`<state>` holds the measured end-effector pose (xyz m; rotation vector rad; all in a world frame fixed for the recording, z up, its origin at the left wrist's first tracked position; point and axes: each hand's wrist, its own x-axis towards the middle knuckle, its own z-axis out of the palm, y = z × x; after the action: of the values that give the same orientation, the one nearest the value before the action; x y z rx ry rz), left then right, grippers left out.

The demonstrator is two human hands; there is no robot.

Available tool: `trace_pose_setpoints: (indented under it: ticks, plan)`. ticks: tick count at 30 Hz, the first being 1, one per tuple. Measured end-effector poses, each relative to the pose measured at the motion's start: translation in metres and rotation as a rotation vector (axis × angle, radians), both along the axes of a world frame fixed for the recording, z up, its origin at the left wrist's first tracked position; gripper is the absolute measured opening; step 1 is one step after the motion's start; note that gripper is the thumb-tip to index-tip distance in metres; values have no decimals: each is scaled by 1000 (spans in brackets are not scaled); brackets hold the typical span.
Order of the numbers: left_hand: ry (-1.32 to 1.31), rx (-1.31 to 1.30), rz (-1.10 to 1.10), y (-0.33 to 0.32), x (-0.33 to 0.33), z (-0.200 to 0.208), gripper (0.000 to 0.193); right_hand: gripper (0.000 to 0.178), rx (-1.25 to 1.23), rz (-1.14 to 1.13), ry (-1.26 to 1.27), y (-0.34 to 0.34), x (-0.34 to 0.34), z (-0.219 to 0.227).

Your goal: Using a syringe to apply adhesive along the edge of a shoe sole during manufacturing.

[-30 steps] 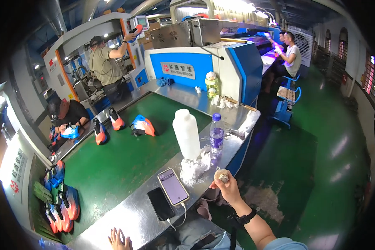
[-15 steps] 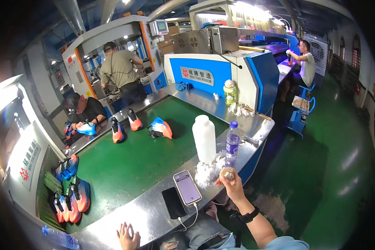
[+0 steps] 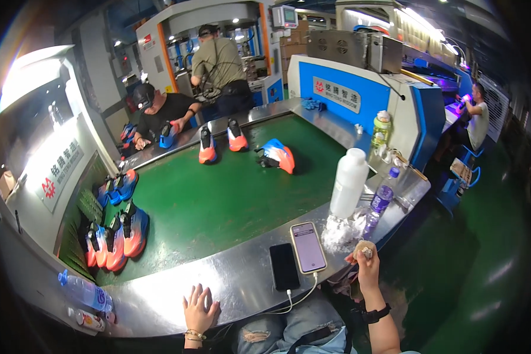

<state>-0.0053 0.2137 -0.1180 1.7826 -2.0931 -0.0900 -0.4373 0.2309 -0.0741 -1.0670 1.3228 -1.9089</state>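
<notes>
My right hand [image 3: 369, 269] pinches a beige wad [image 3: 364, 250], roundish, no clear long axis, by the counter's [image 3: 153, 301] near edge, toward its right end; left hand [image 3: 199, 310] spread on metal, well left.

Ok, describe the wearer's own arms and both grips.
The left grip wears no glove; gold-toned bracelets sit on its wrist, with something dark, perhaps a cuff, at the picture's edge. The right grip is gloveless too, with a black watch-like band and a bare forearm.
</notes>
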Motion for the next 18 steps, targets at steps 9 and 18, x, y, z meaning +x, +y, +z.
trace_pose_setpoints:
  ticks: [9,18]
  plan:
    - [4,-24,-13,-1,3,3,46,19,35,14,73,-47,37,-13]
    - [-100,62,-37,-16,-5,17,46,40,-19,-216,126,-45,32,-32]
